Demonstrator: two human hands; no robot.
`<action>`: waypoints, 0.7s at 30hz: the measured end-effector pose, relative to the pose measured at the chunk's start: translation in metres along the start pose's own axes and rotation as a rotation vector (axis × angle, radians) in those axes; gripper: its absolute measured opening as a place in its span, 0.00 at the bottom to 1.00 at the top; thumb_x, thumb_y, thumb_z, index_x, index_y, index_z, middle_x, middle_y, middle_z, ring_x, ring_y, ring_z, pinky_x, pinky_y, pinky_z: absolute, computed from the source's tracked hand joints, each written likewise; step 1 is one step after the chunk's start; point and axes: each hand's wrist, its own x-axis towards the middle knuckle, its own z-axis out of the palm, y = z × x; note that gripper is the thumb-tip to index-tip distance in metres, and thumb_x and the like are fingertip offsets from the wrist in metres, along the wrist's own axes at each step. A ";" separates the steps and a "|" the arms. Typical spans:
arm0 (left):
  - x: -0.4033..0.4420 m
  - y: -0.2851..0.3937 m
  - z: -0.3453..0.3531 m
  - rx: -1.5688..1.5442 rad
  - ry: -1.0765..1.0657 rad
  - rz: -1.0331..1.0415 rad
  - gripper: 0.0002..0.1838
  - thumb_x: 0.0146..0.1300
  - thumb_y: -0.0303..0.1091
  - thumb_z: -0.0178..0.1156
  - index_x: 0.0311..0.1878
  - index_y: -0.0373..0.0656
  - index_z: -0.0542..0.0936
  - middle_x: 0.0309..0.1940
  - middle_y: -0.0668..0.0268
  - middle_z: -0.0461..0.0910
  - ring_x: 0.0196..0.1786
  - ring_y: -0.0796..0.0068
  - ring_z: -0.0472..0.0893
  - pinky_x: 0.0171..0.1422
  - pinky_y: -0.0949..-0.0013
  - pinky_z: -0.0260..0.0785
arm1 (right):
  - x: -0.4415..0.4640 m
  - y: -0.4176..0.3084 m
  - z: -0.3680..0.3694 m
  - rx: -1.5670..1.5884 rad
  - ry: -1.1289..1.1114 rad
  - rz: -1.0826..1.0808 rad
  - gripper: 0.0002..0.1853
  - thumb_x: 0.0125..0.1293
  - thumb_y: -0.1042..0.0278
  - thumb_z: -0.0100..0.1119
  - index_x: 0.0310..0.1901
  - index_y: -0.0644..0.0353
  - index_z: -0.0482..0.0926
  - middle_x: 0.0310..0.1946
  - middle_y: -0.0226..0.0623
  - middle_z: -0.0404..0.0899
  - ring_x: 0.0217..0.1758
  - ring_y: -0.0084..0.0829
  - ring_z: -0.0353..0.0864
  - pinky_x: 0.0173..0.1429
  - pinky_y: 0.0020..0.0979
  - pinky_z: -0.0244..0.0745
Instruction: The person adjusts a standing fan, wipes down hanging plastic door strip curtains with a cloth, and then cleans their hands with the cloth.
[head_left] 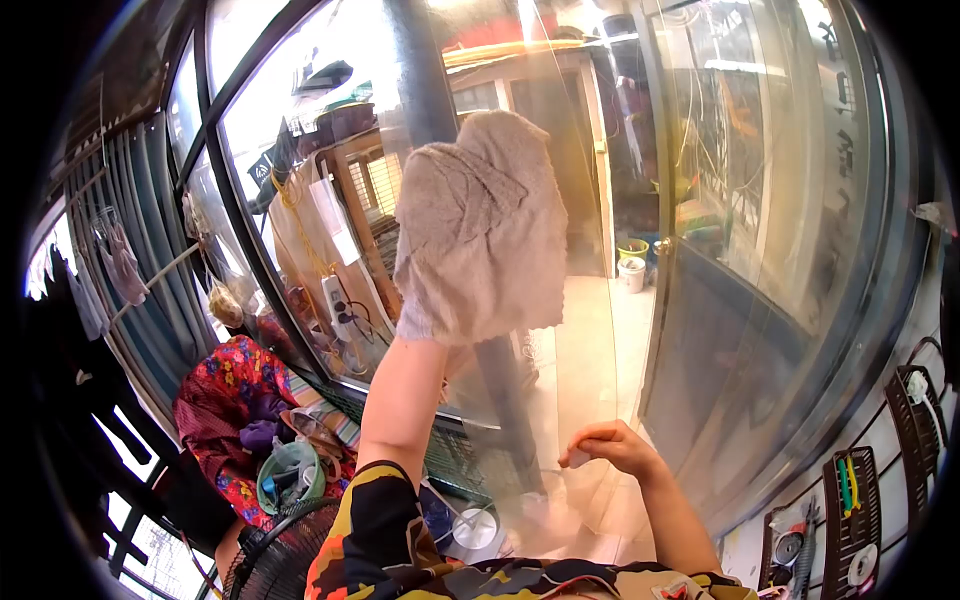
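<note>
A greyish-beige cloth (485,235) hangs spread over my left hand, raised in front of me with the arm stretched upward. The cloth hides that hand's fingers. It lies against or just before a clear plastic curtain (590,350); I cannot tell how firmly it touches. Lower down, my right hand (618,447) is closed, its fingers curled and the thumb and fingertips together at the clear plastic. A small pale patch shows at the fingertips, apparently a pinched bit of the curtain.
A dark-framed door (700,340) stands at the right. Black wall baskets (852,510) hang lower right. At the lower left are a fan (285,555), a green basket (290,475) and red floral fabric (225,400). A white bucket (632,274) stands beyond the curtain.
</note>
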 end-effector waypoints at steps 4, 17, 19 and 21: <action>-0.094 -0.054 0.007 0.232 -0.077 -0.165 0.24 0.74 0.43 0.42 0.69 0.43 0.61 0.63 0.61 0.69 0.66 0.67 0.67 0.72 0.63 0.58 | 0.004 -0.001 0.000 -0.022 -0.036 -0.023 0.10 0.69 0.71 0.53 0.44 0.68 0.80 0.41 0.42 0.84 0.47 0.34 0.84 0.53 0.31 0.77; -0.186 -0.002 0.030 0.018 0.522 0.283 0.20 0.74 0.42 0.42 0.62 0.41 0.69 0.60 0.62 0.70 0.61 0.71 0.70 0.68 0.68 0.62 | 0.010 -0.005 -0.004 -0.041 0.001 0.039 0.11 0.70 0.70 0.50 0.45 0.66 0.80 0.41 0.42 0.84 0.45 0.30 0.83 0.51 0.30 0.78; -0.159 0.042 0.016 0.509 0.595 0.505 0.20 0.71 0.41 0.46 0.61 0.41 0.69 0.58 0.62 0.71 0.60 0.70 0.71 0.66 0.67 0.63 | 0.009 -0.007 -0.001 -0.064 0.011 0.037 0.10 0.69 0.73 0.49 0.44 0.67 0.80 0.41 0.43 0.84 0.44 0.32 0.84 0.50 0.31 0.79; -0.123 0.078 -0.009 0.884 0.540 0.599 0.20 0.68 0.40 0.49 0.60 0.41 0.70 0.56 0.62 0.72 0.58 0.69 0.71 0.64 0.66 0.63 | 0.009 -0.005 0.001 -0.031 0.001 0.033 0.10 0.69 0.73 0.49 0.44 0.67 0.80 0.41 0.44 0.84 0.45 0.32 0.84 0.50 0.31 0.79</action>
